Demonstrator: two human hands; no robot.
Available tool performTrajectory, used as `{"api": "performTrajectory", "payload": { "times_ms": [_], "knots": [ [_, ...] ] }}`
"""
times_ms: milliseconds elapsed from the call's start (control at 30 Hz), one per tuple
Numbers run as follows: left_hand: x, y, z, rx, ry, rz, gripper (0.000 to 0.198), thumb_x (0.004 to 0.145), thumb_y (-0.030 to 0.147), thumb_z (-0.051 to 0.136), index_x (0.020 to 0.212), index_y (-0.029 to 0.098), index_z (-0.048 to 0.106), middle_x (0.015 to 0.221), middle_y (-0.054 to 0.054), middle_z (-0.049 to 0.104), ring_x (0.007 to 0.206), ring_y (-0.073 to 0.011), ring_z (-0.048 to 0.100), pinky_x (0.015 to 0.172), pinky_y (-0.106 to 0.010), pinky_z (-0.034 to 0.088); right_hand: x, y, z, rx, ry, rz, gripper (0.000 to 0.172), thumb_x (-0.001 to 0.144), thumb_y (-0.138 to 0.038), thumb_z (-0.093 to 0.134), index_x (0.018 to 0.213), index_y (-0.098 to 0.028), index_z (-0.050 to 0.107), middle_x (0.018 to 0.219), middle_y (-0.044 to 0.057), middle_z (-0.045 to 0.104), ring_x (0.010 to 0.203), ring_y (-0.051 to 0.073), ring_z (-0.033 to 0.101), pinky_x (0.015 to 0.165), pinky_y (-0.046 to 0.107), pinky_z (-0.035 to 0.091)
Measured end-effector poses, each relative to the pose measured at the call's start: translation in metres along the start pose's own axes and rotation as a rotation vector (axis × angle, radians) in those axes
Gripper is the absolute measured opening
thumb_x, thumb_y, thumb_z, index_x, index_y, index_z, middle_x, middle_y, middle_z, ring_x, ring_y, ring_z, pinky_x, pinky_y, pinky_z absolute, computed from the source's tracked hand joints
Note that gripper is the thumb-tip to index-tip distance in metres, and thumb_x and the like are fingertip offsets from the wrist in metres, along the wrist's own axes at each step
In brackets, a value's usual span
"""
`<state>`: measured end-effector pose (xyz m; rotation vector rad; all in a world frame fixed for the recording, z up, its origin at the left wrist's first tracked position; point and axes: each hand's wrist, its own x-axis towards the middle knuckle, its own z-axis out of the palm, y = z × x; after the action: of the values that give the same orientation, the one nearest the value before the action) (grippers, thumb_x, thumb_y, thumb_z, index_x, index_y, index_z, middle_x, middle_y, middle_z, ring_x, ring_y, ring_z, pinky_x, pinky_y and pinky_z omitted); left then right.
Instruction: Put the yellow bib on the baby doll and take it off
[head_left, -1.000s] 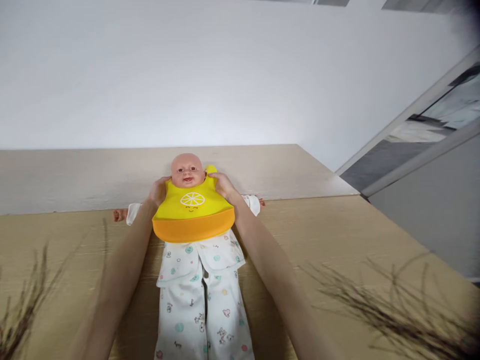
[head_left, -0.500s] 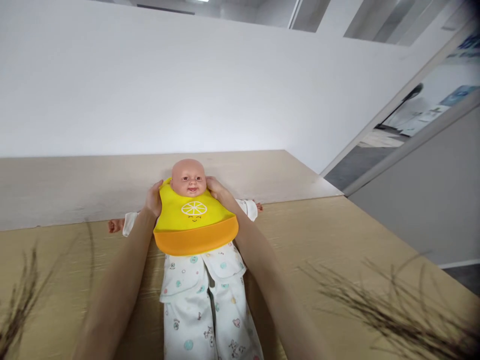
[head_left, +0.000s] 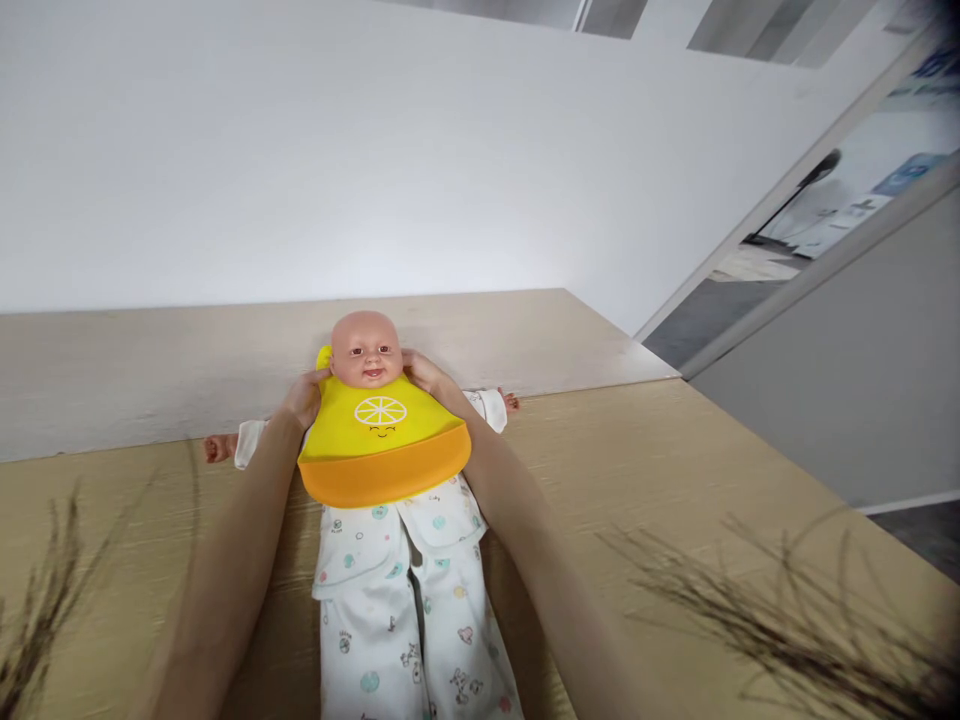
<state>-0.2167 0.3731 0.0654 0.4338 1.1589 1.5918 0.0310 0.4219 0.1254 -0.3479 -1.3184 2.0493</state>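
Doll [head_left: 390, 545] lies face up on the tan wooden table [head_left: 645, 470], its legs nearest the camera and running off the bottom edge in white trousers printed with small coloured figures. Blurred dark strands [head_left: 780, 620] hang across the near corners of the view, on both sides.

2 bare forearms reach forward along the doll's flanks, 1 on each side, touching or just beside its clothes. Over the chest sits a yellow bib [head_left: 382, 435] with an orange catch pocket along its lower edge and a white citrus-slice print above a small smile.

At the bib's top corners, the left hand [head_left: 304, 398] is closed on the neck strap beside the doll's jaw, thumb lying over the yellow edge, with a rounded yellow tab showing just past the fingers. The right hand [head_left: 425, 372] rests against the other side of the neck, touching the bib's upper corner; its fingers slip behind the doll's head [head_left: 365, 349], so whether they pinch the strap cannot be told.

The doll's 2 arms spread out sideways in white sleeves, small hands flat on the table. Just beyond the head runs a paler raised ledge [head_left: 150, 370], then a plain white wall [head_left: 375, 150], with a glazed partition [head_left: 825, 230] at far right.
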Motion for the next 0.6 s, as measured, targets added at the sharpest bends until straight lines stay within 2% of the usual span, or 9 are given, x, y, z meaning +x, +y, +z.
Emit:
{"api": "performTrajectory", "payload": {
  "times_ms": [67,133,267,367,467,600],
  "knots": [
    [0.001,-0.001,-0.001,0.012,0.002,-0.007,0.02,0.074,0.018,0.067,0.094,0.021,0.067,0.072,-0.006,0.074,0.105,-0.0344,0.074,0.094,-0.043,0.059,0.003,0.002,-0.002,-0.006,-0.097,-0.069,0.045,0.072,-0.011,0.074,0.114,-0.029,0.073,0.106,-0.001,0.075,0.114,0.021,0.067,0.1,0.031,0.054],
    [0.002,-0.001,-0.002,0.021,0.006,-0.008,0.02,0.074,0.017,0.065,0.094,0.021,0.067,0.07,-0.005,0.073,0.104,-0.034,0.075,0.093,-0.043,0.06,0.004,0.003,-0.004,-0.003,-0.136,-0.095,0.045,0.073,-0.011,0.074,0.115,-0.029,0.073,0.108,-0.001,0.075,0.115,0.021,0.066,0.102,0.032,0.053],
    [0.004,-0.001,-0.003,0.021,0.005,0.026,0.025,0.072,0.015,0.064,0.096,0.021,0.068,0.073,-0.004,0.075,0.102,-0.0319,0.075,0.092,-0.039,0.061,0.005,0.008,-0.007,-0.017,-0.114,-0.104,0.047,0.074,-0.013,0.075,0.118,-0.029,0.072,0.107,-0.001,0.075,0.116,0.022,0.066,0.102,0.032,0.053],
    [0.004,-0.001,-0.003,0.012,-0.014,0.074,0.031,0.068,0.013,0.065,0.098,0.021,0.067,0.076,-0.002,0.076,0.093,-0.0282,0.077,0.09,-0.037,0.062,0.006,0.008,-0.007,0.002,-0.125,-0.1,0.049,0.072,-0.013,0.075,0.118,-0.03,0.072,0.108,-0.001,0.075,0.115,0.022,0.066,0.101,0.032,0.054],
    [0.003,-0.001,-0.003,0.007,-0.038,0.117,0.04,0.063,0.011,0.065,0.102,0.021,0.067,0.08,0.001,0.077,0.084,-0.0245,0.077,0.086,-0.035,0.063,0.01,0.004,-0.002,0.044,-0.123,-0.019,0.046,0.07,-0.016,0.076,0.114,-0.028,0.073,0.104,-0.002,0.076,0.108,0.02,0.068,0.095,0.031,0.056],
    [0.001,-0.001,-0.001,0.013,-0.068,0.146,0.048,0.059,0.007,0.068,0.105,0.022,0.069,0.087,-0.001,0.078,0.082,-0.0244,0.076,0.081,-0.036,0.064,0.013,-0.002,0.005,0.073,-0.097,0.108,0.037,0.075,-0.028,0.075,0.112,-0.024,0.073,0.096,-0.001,0.076,0.099,0.019,0.07,0.089,0.031,0.058]
  ]
}}
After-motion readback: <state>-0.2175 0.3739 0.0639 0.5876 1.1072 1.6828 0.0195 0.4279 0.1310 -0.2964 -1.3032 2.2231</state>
